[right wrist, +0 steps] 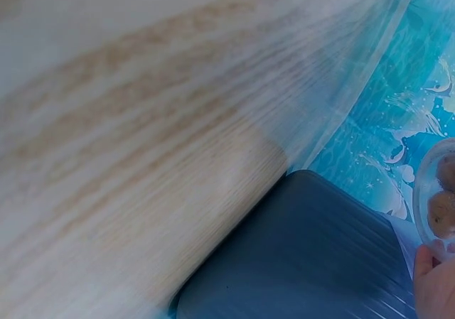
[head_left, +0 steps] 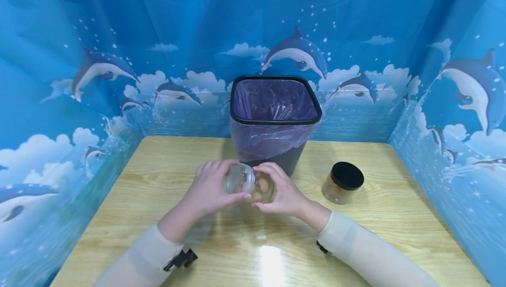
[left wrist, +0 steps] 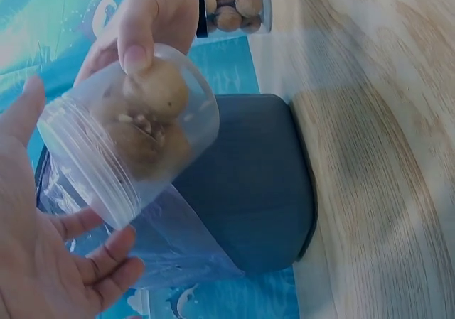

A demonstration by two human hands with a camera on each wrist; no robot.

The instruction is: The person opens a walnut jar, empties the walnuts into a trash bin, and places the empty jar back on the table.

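Observation:
A clear plastic jar (head_left: 262, 187) with walnuts (left wrist: 160, 88) in it is held tilted on its side between both hands, in front of the bin. Its threaded mouth (left wrist: 85, 159) carries no lid and faces left. My right hand (head_left: 285, 192) grips the body of the jar, thumb on one side and fingers on the other. At the mouth end, my left hand (head_left: 211, 188) has its thumb and fingers around the rim. In the right wrist view only part of the jar (right wrist: 442, 198) and the right hand (right wrist: 435, 287) shows at the edge.
A dark bin (head_left: 272, 162) lined with a purple bag (head_left: 272, 135) stands at the back of the wooden table (head_left: 158, 177). To its right is a second jar (head_left: 336, 191) of walnuts with a black lid (head_left: 347, 175). A blue dolphin curtain (head_left: 197, 37) surrounds the table.

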